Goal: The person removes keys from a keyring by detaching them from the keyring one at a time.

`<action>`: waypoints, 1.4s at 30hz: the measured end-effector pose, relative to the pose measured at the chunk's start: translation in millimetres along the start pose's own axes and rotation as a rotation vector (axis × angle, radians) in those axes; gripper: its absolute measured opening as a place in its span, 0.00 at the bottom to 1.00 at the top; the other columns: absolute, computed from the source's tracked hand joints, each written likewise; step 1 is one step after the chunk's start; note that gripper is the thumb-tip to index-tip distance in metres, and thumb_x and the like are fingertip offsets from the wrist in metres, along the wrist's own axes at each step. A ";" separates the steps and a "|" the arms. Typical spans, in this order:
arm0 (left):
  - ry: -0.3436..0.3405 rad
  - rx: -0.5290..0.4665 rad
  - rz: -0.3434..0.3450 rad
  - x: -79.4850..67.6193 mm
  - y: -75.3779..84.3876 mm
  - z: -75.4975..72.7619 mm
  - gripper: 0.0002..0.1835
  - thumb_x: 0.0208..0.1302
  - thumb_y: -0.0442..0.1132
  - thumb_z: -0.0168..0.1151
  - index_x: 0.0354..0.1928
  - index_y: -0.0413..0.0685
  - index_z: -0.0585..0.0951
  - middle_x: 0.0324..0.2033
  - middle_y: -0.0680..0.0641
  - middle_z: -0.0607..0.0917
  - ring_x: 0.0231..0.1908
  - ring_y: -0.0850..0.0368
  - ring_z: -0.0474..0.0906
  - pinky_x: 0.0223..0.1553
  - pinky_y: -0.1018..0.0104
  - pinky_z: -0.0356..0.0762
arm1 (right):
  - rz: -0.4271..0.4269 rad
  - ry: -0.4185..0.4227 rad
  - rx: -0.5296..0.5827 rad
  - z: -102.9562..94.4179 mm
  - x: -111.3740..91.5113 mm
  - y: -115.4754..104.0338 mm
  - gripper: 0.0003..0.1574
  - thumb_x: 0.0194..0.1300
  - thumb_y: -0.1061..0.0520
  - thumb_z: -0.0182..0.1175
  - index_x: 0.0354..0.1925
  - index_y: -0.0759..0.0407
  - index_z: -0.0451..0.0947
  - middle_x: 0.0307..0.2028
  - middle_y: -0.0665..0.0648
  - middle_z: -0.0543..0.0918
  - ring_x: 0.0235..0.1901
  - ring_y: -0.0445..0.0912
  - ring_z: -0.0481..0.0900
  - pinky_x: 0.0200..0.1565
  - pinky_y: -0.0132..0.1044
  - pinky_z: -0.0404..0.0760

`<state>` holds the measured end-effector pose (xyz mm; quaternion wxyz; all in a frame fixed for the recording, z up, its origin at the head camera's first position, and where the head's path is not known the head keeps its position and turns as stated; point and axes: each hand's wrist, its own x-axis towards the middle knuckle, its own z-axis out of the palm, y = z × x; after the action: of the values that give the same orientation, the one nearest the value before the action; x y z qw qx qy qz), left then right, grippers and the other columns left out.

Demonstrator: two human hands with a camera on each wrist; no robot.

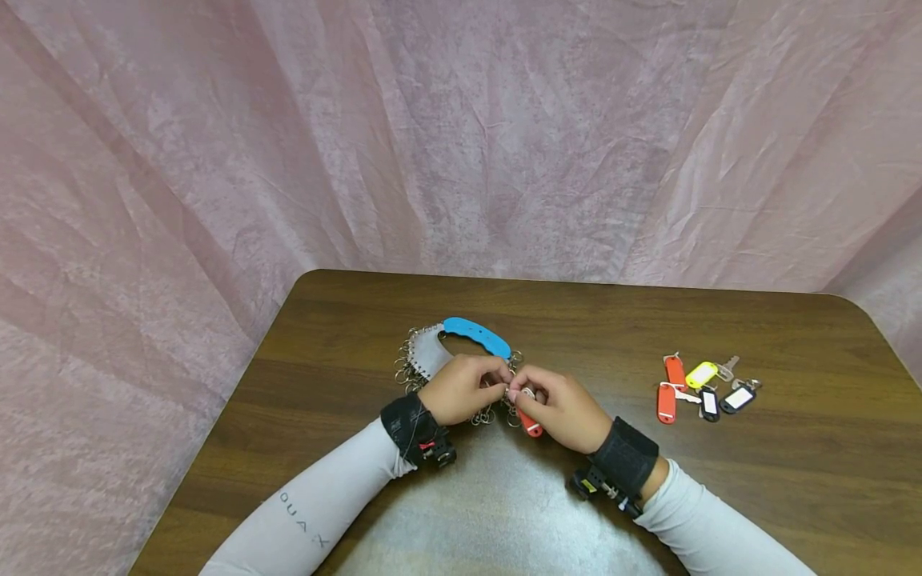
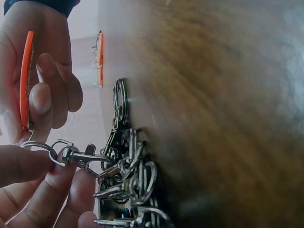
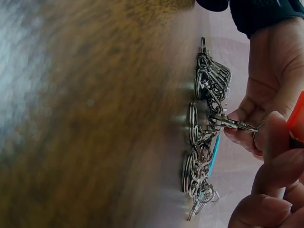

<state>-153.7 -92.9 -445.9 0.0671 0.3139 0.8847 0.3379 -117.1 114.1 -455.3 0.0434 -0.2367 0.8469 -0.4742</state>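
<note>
A crescent-shaped grey key holder (image 1: 426, 352) with a blue handle (image 1: 477, 334) lies on the table, edged with metal snap clips and split rings (image 3: 191, 175). At its near right end my left hand (image 1: 468, 390) pinches the split ring (image 2: 40, 145) of one snap clip (image 2: 81, 157) between thumb and finger. Fingertips almost meeting the left ones, my right hand (image 1: 565, 410) holds a red key tag (image 1: 531, 424) by its ring end. In the left wrist view the tag stands edge-on, its lower end right at the split ring. The right fingers partly hide where tag and ring come together.
To the right on the wooden table (image 1: 807, 480) lie red key tags (image 1: 666, 404), a yellow tag (image 1: 701, 374) and black tags (image 1: 738, 398), some with keys. A pink curtain (image 1: 504, 144) hangs behind the table's far edge.
</note>
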 end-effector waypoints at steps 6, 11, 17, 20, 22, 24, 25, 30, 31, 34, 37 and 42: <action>-0.008 0.001 0.022 0.1 2.1 -1.1 0.04 0.66 0.34 0.63 0.38 0.52 0.85 0.31 0.53 0.88 0.32 0.67 0.80 0.36 0.75 0.76 | 0.008 0.002 -0.003 -0.9 0.4 -1.2 0.03 0.72 0.55 0.60 0.40 0.50 0.81 0.17 0.40 0.72 0.17 0.33 0.67 0.23 0.29 0.68; -0.014 0.008 0.035 -0.1 2.8 -1.9 0.04 0.66 0.34 0.63 0.37 0.52 0.84 0.31 0.53 0.88 0.33 0.67 0.80 0.37 0.74 0.77 | 0.000 0.013 0.004 -0.8 1.1 -0.8 0.02 0.72 0.56 0.61 0.40 0.51 0.81 0.18 0.40 0.72 0.16 0.33 0.67 0.23 0.29 0.68; -0.014 0.007 0.066 0.3 3.6 -2.7 0.04 0.66 0.34 0.64 0.36 0.52 0.84 0.31 0.53 0.87 0.34 0.67 0.80 0.39 0.67 0.82 | -0.013 0.031 0.019 -0.5 1.7 1.5 0.03 0.72 0.55 0.61 0.39 0.52 0.80 0.18 0.42 0.73 0.17 0.33 0.67 0.22 0.29 0.68; -0.014 0.006 0.072 0.2 4.5 -3.4 0.04 0.66 0.34 0.64 0.36 0.52 0.84 0.31 0.53 0.87 0.34 0.67 0.80 0.39 0.68 0.81 | -0.007 0.034 0.024 -0.5 1.6 2.1 0.03 0.72 0.55 0.61 0.39 0.53 0.80 0.18 0.43 0.73 0.16 0.33 0.68 0.22 0.29 0.68; -0.013 0.007 0.072 0.2 4.9 -3.7 0.04 0.66 0.34 0.64 0.36 0.52 0.84 0.32 0.53 0.87 0.34 0.66 0.80 0.39 0.69 0.81 | 0.000 0.037 0.027 -0.5 1.9 2.2 0.03 0.72 0.55 0.61 0.39 0.52 0.80 0.18 0.43 0.74 0.17 0.33 0.68 0.22 0.29 0.68; -0.014 0.007 0.070 0.3 5.0 -3.9 0.04 0.66 0.34 0.64 0.36 0.52 0.84 0.32 0.53 0.88 0.34 0.66 0.81 0.39 0.69 0.81 | 0.010 0.038 0.030 -0.6 2.0 1.7 0.03 0.72 0.55 0.61 0.39 0.52 0.80 0.18 0.43 0.74 0.16 0.33 0.68 0.22 0.29 0.68; -0.014 0.007 0.069 0.3 5.0 -3.9 0.04 0.66 0.34 0.64 0.35 0.52 0.84 0.32 0.53 0.88 0.34 0.66 0.81 0.39 0.68 0.81 | 0.014 0.040 0.031 -0.6 2.1 1.6 0.03 0.72 0.55 0.61 0.39 0.51 0.80 0.18 0.43 0.74 0.16 0.33 0.68 0.22 0.29 0.68; -0.019 0.006 0.071 0.0 5.1 -3.8 0.04 0.66 0.34 0.64 0.36 0.51 0.85 0.33 0.52 0.88 0.35 0.65 0.82 0.40 0.66 0.82 | 0.031 0.050 0.023 -0.6 1.8 -0.1 0.02 0.72 0.55 0.61 0.39 0.51 0.80 0.18 0.43 0.73 0.16 0.33 0.67 0.22 0.29 0.68; -0.019 0.004 0.072 -0.1 5.1 -3.8 0.04 0.66 0.34 0.64 0.36 0.50 0.85 0.33 0.52 0.88 0.35 0.64 0.82 0.40 0.66 0.83 | 0.033 0.052 0.021 -0.5 1.8 -0.1 0.02 0.72 0.55 0.61 0.39 0.51 0.80 0.18 0.43 0.73 0.16 0.33 0.67 0.22 0.29 0.68; -0.020 0.003 0.073 -0.7 5.3 -3.5 0.04 0.66 0.33 0.63 0.36 0.49 0.85 0.33 0.51 0.88 0.35 0.64 0.82 0.40 0.66 0.83 | 0.039 0.057 0.013 -0.4 1.5 -0.2 0.02 0.72 0.55 0.61 0.39 0.51 0.80 0.18 0.43 0.74 0.16 0.33 0.68 0.22 0.29 0.68; -0.018 0.002 0.066 -0.9 5.0 -2.9 0.04 0.66 0.34 0.63 0.37 0.50 0.85 0.33 0.52 0.89 0.35 0.65 0.82 0.39 0.68 0.82 | 0.047 0.059 0.013 -0.2 1.4 0.3 0.02 0.72 0.55 0.61 0.39 0.51 0.79 0.18 0.43 0.74 0.16 0.33 0.68 0.22 0.29 0.68; -0.007 -0.002 0.033 -0.5 5.0 -2.3 0.05 0.66 0.35 0.63 0.40 0.52 0.85 0.33 0.52 0.89 0.35 0.64 0.82 0.38 0.71 0.79 | 0.049 0.061 0.027 -0.1 1.2 1.6 0.03 0.73 0.55 0.60 0.39 0.51 0.79 0.18 0.44 0.75 0.16 0.33 0.68 0.22 0.29 0.68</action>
<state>-151.6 -91.7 -441.0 0.0649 0.3294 0.8790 0.3386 -118.8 114.3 -456.4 0.0321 -0.2007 0.8468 -0.4915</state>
